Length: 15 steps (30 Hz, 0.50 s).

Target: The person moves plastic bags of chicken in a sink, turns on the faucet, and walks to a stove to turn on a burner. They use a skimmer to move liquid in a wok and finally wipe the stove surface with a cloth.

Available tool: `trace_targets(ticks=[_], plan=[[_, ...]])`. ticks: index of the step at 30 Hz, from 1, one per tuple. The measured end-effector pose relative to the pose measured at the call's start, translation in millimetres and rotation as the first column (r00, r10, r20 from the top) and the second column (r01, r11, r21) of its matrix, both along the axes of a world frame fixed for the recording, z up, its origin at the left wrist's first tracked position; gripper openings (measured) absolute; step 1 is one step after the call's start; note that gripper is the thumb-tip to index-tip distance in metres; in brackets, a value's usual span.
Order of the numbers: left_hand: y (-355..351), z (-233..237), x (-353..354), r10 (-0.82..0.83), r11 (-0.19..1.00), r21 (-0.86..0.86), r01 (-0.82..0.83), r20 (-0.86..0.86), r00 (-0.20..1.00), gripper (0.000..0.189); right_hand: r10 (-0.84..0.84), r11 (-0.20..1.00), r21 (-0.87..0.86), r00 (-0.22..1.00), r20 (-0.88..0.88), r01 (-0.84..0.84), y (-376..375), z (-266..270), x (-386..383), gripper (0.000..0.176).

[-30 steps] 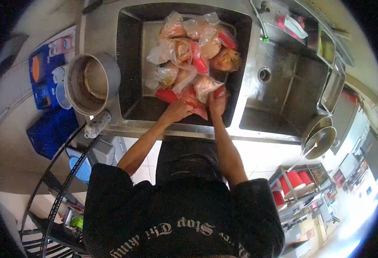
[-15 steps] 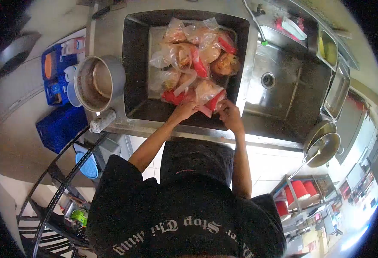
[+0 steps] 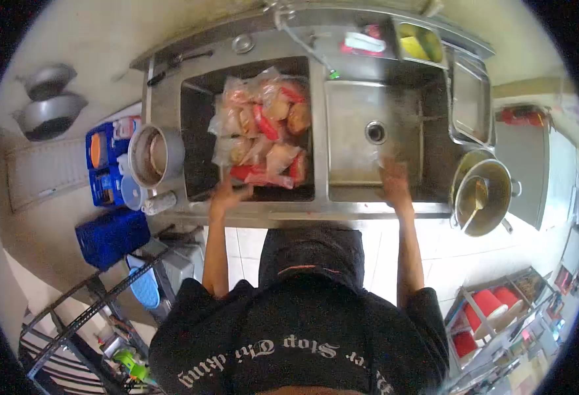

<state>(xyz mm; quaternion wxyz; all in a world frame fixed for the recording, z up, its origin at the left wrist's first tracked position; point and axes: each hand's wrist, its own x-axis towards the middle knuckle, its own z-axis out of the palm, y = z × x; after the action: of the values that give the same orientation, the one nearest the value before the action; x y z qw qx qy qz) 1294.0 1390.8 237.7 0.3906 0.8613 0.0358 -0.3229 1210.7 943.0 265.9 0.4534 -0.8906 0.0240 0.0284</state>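
Several clear plastic bags [image 3: 243, 125] of pale and orange-brown food, some with red parts, are heaped in the left sink basin [image 3: 197, 141]. My left hand [image 3: 229, 199] is over that basin's front edge, just below the nearest bags, its fingers spread and holding nothing. My right hand [image 3: 394, 183], slightly blurred, is open above the front right part of the other sink basin [image 3: 350, 161]. That basin has a round drain [image 3: 375, 132] in its floor, beyond my right hand.
A deep pot [image 3: 171, 158] stands at the counter's left end, and pans [image 3: 490, 214] are stacked at the right. A tap hose with a green tip [image 3: 333, 74] hangs behind the sinks. Blue crates [image 3: 111, 237] lie to the left.
Both hands have let go of the bags at the front of the pile. My right hand has moved right over the other basin, my left hand back leftward; the view has shifted too.
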Motion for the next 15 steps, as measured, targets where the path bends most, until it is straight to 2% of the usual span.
trace_targets(ticks=[1, 2, 3, 4, 5, 6, 7, 8, 9, 10, 11, 12, 13, 14, 15], plan=[[-4.2, 14.8, -19.7, -0.382, 0.897, 0.274, 0.347, 0.085, 0.920, 0.049, 0.236, 0.914, -0.340, 0.972, 0.002, -0.221, 1.8, 4.8, -7.0, 0.048], [-23.0, 30.8, -32.5, -0.555, 0.773, 0.414, 0.480, 0.074, 0.829, 0.046, 0.231, 0.914, -0.345, 0.973, 0.011, -0.214, -0.9, 20.7, -13.5, 0.048], [-41.8, 47.0, -45.3, -0.705, 0.615, 0.542, 0.573, 0.052, 0.707, 0.044, 0.198, 0.980, 0.015, 0.980, -0.038, -0.197, -2.8, 46.1, -21.2, 0.048], [-81.6, 73.1, -54.2, -0.277, 0.961, 0.013, 0.277, 0.069, 0.958, 0.042, 0.179, 0.918, 0.373, 0.980, -0.092, -0.133, -4.1, 65.5, -31.7, 0.049], [-116.1, 87.3, -61.2, 0.148, 0.856, -0.471, -0.211, -0.168, 0.975, 0.040, 0.166, 0.919, 0.373, 0.983, -0.076, -0.126, -7.7, 76.7, -42.5, 0.049], [-136.6, 80.0, -72.0, 0.121, 0.809, -0.559, -0.181, -0.142, 0.982, 0.045, 0.206, 0.791, 0.603, 0.972, -0.108, -0.101, -14.0, 87.5, -53.4, 0.050], [-155.3, 62.4, -81.8, 0.095, 0.806, -0.574, -0.144, -0.114, 0.989, 0.045, 0.251, 0.614, 0.787, 0.961, -0.118, -0.064, -22.7, 96.5, -65.0, 0.052], [-172.9, 40.8, -92.6, -0.005, 0.835, -0.547, -0.060, -0.116, 0.993, 0.045, 0.300, 0.338, 0.937, 0.934, -0.193, 0.085, -29.1, 91.6, -81.3, 0.053], [-190.2, 31.7, -104.5, -0.106, 0.858, -0.513, 0.028, -0.124, 0.987, 0.046, 0.386, 0.204, 0.954, 0.878, -0.284, 0.219, -36.9, 68.1, -99.5, 0.053], [-206.9, 37.3, -119.3, -0.379, 0.886, -0.269, 0.377, 0.046, 0.924, 0.044, 0.250, 0.830, 0.556, 0.912, -0.325, -0.030, -33.0, 48.4, -123.1, 0.052], [-223.3, 44.6, -128.7, -0.642, 0.765, 0.043, 0.643, 0.142, 0.754, 0.043, 0.101, 0.965, -0.206, 0.958, -0.267, -0.159, -27.8, 35.7, -146.7, 0.052], [-238.1, 57.0, -134.7, -0.670, 0.739, 0.060, 0.671, 0.160, 0.725, 0.043, 0.082, 0.943, -0.305, 0.982, -0.168, -0.131, -31.9, 29.8, -175.7, 0.049], [-252.3, 72.6, -142.4, -0.742, 0.663, -0.002, 0.748, 0.125, 0.658, 0.045, 0.066, 0.912, -0.400, 0.995, -0.076, -0.091, -36.6, 25.9, -206.9, 0.047], [-269.4, 83.1, -145.5, -0.807, 0.578, -0.069, 0.813, 0.103, 0.582, 0.048, -0.037, 0.997, 0.065, 0.986, -0.161, 0.048, -42.5, 38.4, -229.2, 0.045], [-289.1, 86.2, -145.8, -0.824, 0.548, -0.063, 0.834, 0.130, 0.551, 0.048, -0.078, 0.843, 0.498, 0.962, -0.261, 0.203, -51.5, 50.3, -250.9, 0.042]])
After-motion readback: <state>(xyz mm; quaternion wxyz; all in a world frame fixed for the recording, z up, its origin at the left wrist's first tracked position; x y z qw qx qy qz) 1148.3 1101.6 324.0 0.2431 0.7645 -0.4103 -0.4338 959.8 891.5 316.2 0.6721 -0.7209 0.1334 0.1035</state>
